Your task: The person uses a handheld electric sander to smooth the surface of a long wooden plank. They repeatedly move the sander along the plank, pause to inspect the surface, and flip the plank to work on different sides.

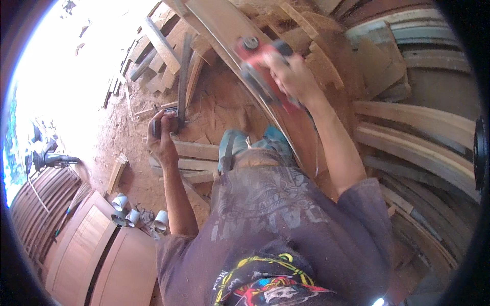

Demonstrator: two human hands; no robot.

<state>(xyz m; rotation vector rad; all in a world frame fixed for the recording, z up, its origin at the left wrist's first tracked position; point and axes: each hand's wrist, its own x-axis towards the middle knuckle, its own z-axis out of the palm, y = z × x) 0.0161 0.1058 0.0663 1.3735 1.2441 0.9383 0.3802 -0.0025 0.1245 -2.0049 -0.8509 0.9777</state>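
Observation:
My right hand (294, 79) is wrapped round the handle of a red electric planer (253, 60), which is smeared by motion. The planer is over a long wooden plank (217, 20) that runs from the top of the view down past my legs. From the planer a thin cord (316, 135) hangs beside my forearm. Off to the left, my left hand (162, 138) is closed round a small dark, boxy thing (172, 122); its kind is not clear. That hand is apart from the plank, near a dark upright strip of wood (184, 76).
Wood offcuts (161, 48) lie piled at the far left, more beyond the plank. Stacked boards (413, 122) line the right side. White cups (120, 202) stand by wooden panels (120, 270) at the lower left. A dark power tool (51, 159) is at the left edge.

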